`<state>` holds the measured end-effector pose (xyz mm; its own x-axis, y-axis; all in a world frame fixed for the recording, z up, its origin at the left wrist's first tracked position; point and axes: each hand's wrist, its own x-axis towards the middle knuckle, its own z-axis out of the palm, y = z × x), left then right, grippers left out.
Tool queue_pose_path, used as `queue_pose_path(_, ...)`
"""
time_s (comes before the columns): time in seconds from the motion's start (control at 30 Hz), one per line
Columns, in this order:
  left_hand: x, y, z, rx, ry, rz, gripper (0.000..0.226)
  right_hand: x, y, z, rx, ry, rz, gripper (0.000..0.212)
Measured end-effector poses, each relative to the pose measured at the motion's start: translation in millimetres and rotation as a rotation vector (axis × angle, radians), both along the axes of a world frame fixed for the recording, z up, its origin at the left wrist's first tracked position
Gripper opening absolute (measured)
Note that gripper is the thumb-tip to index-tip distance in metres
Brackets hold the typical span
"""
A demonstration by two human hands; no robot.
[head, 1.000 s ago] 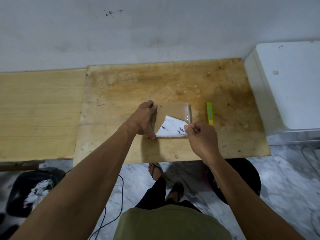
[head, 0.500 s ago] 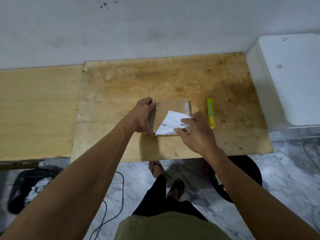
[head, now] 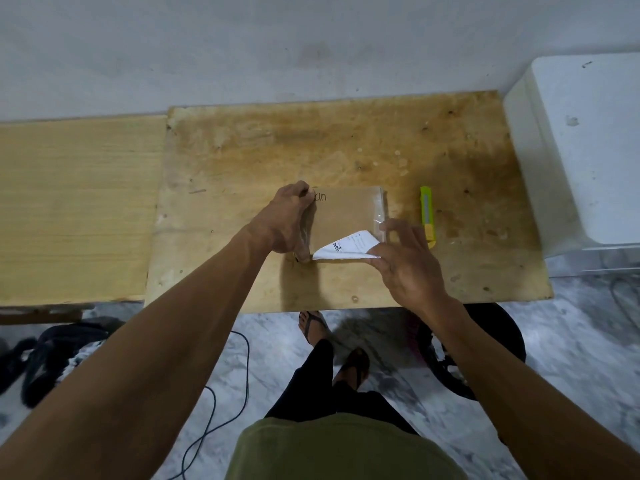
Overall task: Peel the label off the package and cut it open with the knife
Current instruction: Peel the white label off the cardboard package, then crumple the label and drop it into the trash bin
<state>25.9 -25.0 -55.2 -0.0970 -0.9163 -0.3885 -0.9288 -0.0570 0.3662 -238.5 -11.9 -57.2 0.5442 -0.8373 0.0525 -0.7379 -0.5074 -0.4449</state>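
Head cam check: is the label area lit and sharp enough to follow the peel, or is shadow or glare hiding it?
Head view: dim, even light, the label white and readable against the package; a soft shadow under the left hand darkens the board; slight glare on the package's clear right edge; right hand mildly blurred; wide-angle bending at the edges.

Flat brown pkg (head: 346, 216), white label (head: 346, 247) half-peeled; green-yellow knife (head: 427, 216) beside, right.

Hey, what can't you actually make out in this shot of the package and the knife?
Head view only:
- Label print: too small to read.
- Writing on the package: partly covered by the left hand.
- Knife near end: hidden behind the right hand; blade not visible.
- Package contents: unseen.
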Motion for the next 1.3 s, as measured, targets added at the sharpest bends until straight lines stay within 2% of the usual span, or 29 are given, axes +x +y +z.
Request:
queue_pose_path(0.17,1.2,2.3,2.3,-0.006,-0.012,-0.018,0.119,-5.3,5.6,-10.2,0.153,-0.151,-0.009,0.017)
queue_pose_path(0.27,-0.4,2.6,6.7,-0.018,-0.018,-0.019,0.118,-12.0,0.0,2.9,0.217,-0.283,-0.125,0.019)
queue_pose_path(0.4,-6.2,1.3,12.0,0.03,-0.051,-0.001,0.118,-28.4,-5.4,19.3,0.311,-0.32,-0.271,0.014)
queue_pose_path(0.53,-10.9,7.4,18.6,0.065,-0.076,0.036,0.132,-27.6,0.2,23.0,0.42,-0.452,-0.421,0.009)
queue_pose_path(0.67,-16.0,13.1,28.7,0.091,-0.105,-0.006,0.139,-20.4,7.5,34.5,0.462,-0.493,-0.432,0.011)
queue_pose_path(0.77,-22.6,24.1,55.0,0.007,0.078,0.108,0.112,-19.1,7.6,49.7,0.45,-0.411,-0.374,0.015)
queue_pose_path(0.87,-34.8,40.2,86.2,-0.242,0.288,0.205,0.073,-20.6,7.3,63.8,0.422,-0.373,-0.294,0.014)
queue_pose_path(1.07,-76.2,60.7,123.7,-0.419,0.33,-0.005,0.017,-18.2,15.3,92.0,0.379,-0.51,-0.145,0.008)
queue_pose_path(1.17,-87.9,68.6,127.6,-0.453,0.351,0.02,0.012,-24.4,22.4,101.9,0.327,-0.527,-0.173,0.012)
queue_pose_path(1.3,-106.1,82.0,118.9,-0.481,0.3,0.015,0.017,-39.4,45.5,105.1,0.196,-0.428,-0.206,0.013)
